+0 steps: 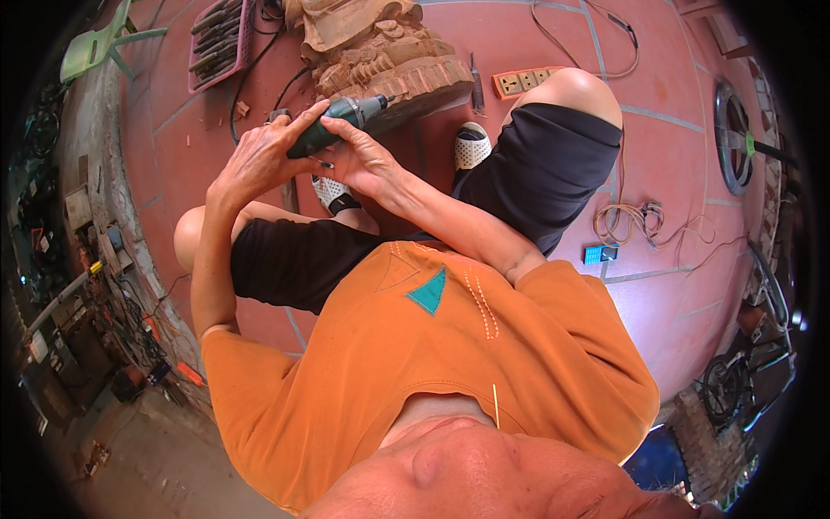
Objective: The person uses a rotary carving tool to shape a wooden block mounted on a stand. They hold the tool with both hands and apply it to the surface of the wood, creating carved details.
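A dark green rotary grinder with a grey nose is held between both my hands, tilted so the nose points up and right. My left hand closes around its rear part, the index finger laid along the body. My right hand grips it from the near side, its thumb pressed on the casing. A small dark bit of something shows by the right fingertips, too small to name. Just past the nose lies a carved brown wooden sculpture on the floor. The nose is close to its near edge; whether they touch, I cannot tell.
A pink basket of carving tools stands far left, near a green plastic chair. A chisel and an orange power strip lie right of the sculpture. Cables and a small blue device lie farther right.
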`<state>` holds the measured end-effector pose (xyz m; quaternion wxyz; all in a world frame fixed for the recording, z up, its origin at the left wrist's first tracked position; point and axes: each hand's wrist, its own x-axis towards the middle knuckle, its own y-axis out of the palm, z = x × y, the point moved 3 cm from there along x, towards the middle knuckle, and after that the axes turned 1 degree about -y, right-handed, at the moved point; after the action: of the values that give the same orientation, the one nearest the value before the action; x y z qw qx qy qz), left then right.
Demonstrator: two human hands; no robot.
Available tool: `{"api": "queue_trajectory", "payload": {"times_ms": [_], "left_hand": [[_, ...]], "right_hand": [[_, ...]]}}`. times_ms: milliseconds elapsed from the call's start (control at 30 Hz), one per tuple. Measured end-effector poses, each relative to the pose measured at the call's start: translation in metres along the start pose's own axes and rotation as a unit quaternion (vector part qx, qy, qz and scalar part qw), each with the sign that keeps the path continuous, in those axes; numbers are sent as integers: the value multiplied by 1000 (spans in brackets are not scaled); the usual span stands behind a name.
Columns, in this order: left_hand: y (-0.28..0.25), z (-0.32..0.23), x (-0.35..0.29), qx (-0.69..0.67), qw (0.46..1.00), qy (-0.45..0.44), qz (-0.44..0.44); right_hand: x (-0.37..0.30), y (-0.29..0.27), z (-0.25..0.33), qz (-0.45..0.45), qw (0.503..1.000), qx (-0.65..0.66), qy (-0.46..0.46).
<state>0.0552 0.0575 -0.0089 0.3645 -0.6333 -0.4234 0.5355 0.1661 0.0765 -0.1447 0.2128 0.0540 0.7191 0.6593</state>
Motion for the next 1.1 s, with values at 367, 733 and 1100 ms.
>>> {"api": "queue_trajectory", "payload": {"times_ms": [367,733,1100], "left_hand": [[1,0,1,14,999,-1,-32],[-1,-1,2,10,999,0,-38],[0,0,1,5,1000,-9,-2]], "right_hand": [[8,2,5,27,1000,6,4],[9,2,7,28,1000,-5,-1],[1,5,3,12,1000,2,-4]]}}
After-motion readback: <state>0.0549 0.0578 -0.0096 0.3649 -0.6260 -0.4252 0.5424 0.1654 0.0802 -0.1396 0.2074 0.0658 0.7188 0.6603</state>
